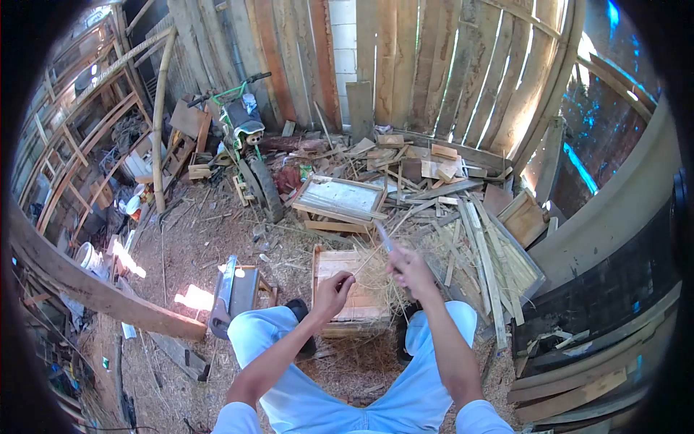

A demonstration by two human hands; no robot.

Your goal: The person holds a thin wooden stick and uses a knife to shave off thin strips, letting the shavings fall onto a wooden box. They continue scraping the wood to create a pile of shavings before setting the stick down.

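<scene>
My right hand (412, 273) is wrapped around the handle of a knife (384, 236), its blade pointing up and away from me. To its left, my left hand (334, 295) is closed, the fingers pinching the end of a thin pale strip (366, 262) that runs up toward the blade. Below both hands stands a low wooden crate (350, 312) with a slatted top, between my feet. Loose pale shavings (379, 283) are heaped at the crate's right side, under my right hand.
A framed white board (338, 197) lies just beyond the crate. Scrap wood (441, 163) piles along the plank wall, with long slats (483, 264) to the right. A small motorbike (249, 137) stands back left. A handsaw (228, 286) rests on a dark low bench (246, 291).
</scene>
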